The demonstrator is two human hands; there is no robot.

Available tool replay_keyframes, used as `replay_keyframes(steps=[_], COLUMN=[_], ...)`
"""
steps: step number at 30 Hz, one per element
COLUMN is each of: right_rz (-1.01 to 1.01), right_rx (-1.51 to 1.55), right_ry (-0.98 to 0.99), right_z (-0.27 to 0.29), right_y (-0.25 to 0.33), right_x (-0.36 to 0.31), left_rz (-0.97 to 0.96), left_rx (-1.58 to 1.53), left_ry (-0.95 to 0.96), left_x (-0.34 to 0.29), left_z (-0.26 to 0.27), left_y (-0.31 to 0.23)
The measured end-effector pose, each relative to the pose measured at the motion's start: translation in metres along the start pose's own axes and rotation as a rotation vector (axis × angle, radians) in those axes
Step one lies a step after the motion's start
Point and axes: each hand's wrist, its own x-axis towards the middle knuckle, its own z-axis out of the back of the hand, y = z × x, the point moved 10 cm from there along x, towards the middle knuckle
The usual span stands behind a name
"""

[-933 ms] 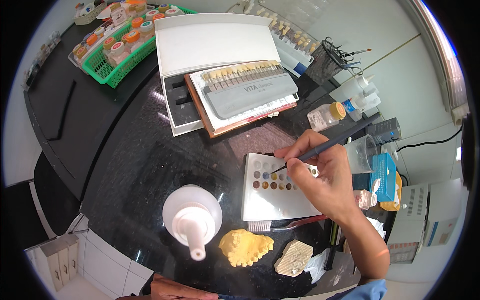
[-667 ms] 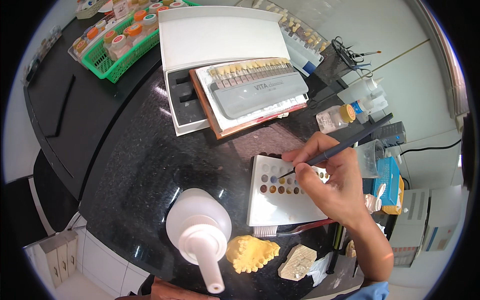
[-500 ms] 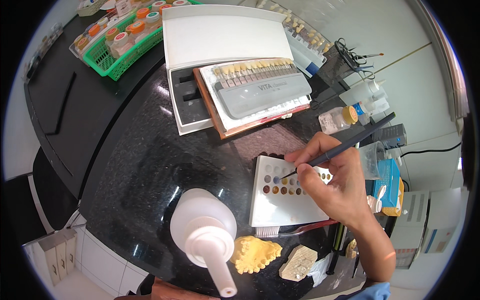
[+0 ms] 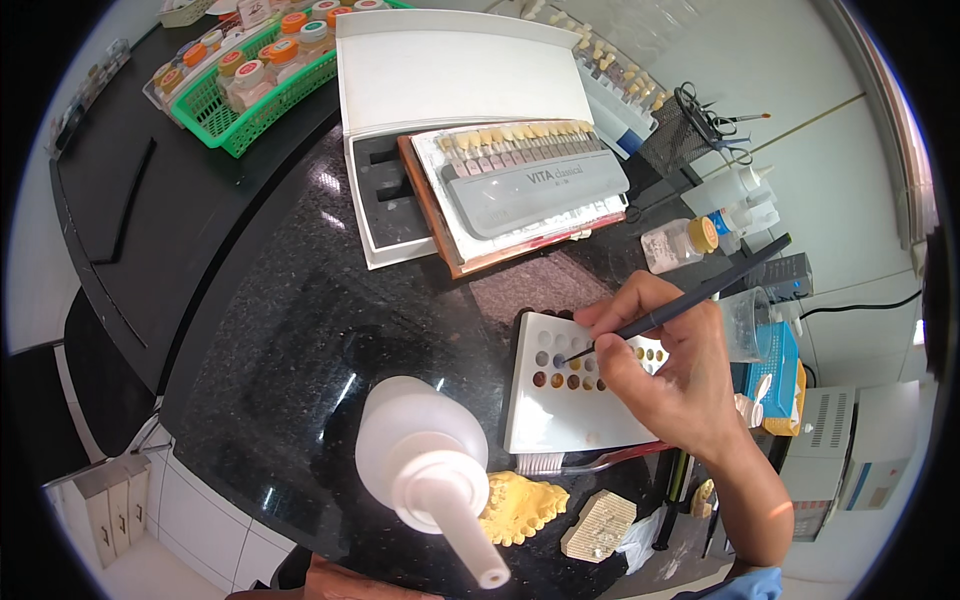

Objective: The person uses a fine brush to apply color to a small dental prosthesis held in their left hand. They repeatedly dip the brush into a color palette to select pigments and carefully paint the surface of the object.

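My right hand point(image 4: 668, 375) is closed in a pen grip round a slim dark brush point(image 4: 690, 300). The brush's fine tip meets a bluish well of the white paint palette point(image 4: 560, 425), which has rows of small wells holding brown, yellow and grey colours. Part of the palette is hidden behind the hand. Of my left arm, only a strip of skin that may be my left hand point(image 4: 360, 582) shows at the lower edge; its fingers cannot be made out. Below the palette lie a toothbrush point(image 4: 600, 460), a yellow dental cast point(image 4: 525, 508) and a ridged beige block point(image 4: 598, 525).
A white nozzle bottle point(image 4: 420, 425) stands tall left of the palette. Beyond are a grey tooth shade guide point(image 4: 540, 190) on a book and an opened white box point(image 4: 455, 75). Jars fill a green basket point(image 4: 235, 135). A lidded jar point(image 4: 670, 246) and scissors in a mesh holder point(image 4: 675, 145) line the right.
The whole view has shifted slightly, with the near bottle appearing farther right. My right hand keeps its grip, and the brush tip stays at about the same bluish well.
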Motion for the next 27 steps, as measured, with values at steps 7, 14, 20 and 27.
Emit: replay_keyframes(steps=[7,14,20,27], right_rz=[-0.032,-0.062,-0.334,-0.308], right_rx=[0.014,0.083,0.398,0.615], right_ry=[0.027,0.021,-0.016,-0.238], right_z=[-0.002,-0.002,0.011,0.051], right_y=[0.001,-0.002,-0.003,0.020], right_x=[0.002,0.000,-0.021,-0.096], left_rz=[-0.009,-0.028,-0.036,-0.108], left_rx=[0.000,-0.007,0.005,0.083], left_ry=[0.011,0.033,-0.095,-0.014], left_x=[-0.002,-0.008,-0.007,0.000], left_z=[0.000,-0.003,0.000,-0.046], left_y=[-0.001,-0.004,-0.008,-0.034])
